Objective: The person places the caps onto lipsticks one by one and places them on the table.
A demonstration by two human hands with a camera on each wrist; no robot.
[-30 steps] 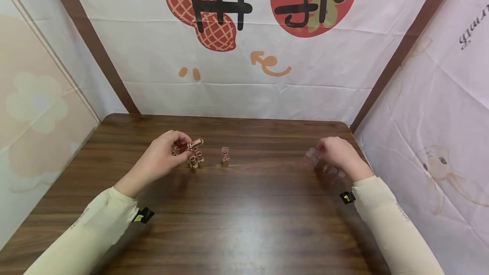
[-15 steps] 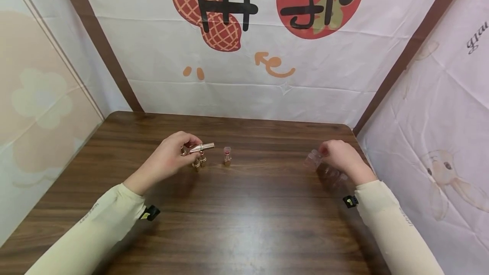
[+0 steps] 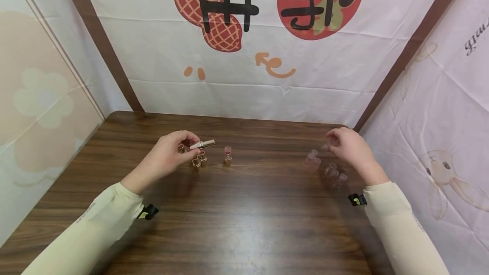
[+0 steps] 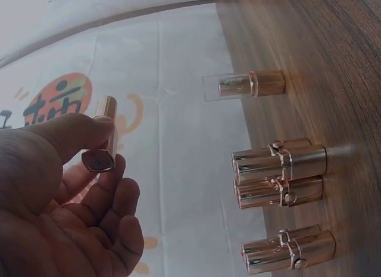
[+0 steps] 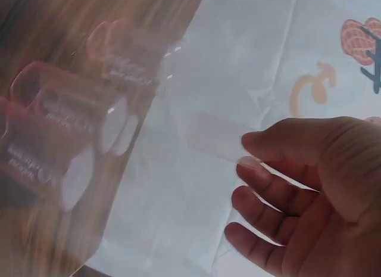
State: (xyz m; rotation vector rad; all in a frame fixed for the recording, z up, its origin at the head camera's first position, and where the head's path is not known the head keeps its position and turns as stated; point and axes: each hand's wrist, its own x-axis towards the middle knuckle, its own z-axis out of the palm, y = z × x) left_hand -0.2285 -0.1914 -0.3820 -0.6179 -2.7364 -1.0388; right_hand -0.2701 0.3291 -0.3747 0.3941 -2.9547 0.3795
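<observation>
Left grip (image 3: 160,154) pinches a gold lipstick tube (image 3: 207,143) between thumb and fingers, tilted above the surface (image 3: 237,207). Right grip (image 3: 352,150) is nearly closed, thumb and forefinger tips pinching a clear cap (image 5: 214,137), faint and blurred. Near it, loose caps (image 3: 312,161) stand in two groups; their pale print shows in the right wrist view but is too blurred to read. Gold tubes (image 4: 283,161) stand clustered beside the left grip. To their right, apart, one capped tube (image 3: 228,157) stands upright. Beyond hangs a white backdrop (image 3: 229,96), with large black Chinese characters over a red peanut (image 3: 225,35) and a red disc (image 3: 322,0); cursive lettering (image 3: 475,39) on the right-hand cloth is cut off.
</observation>
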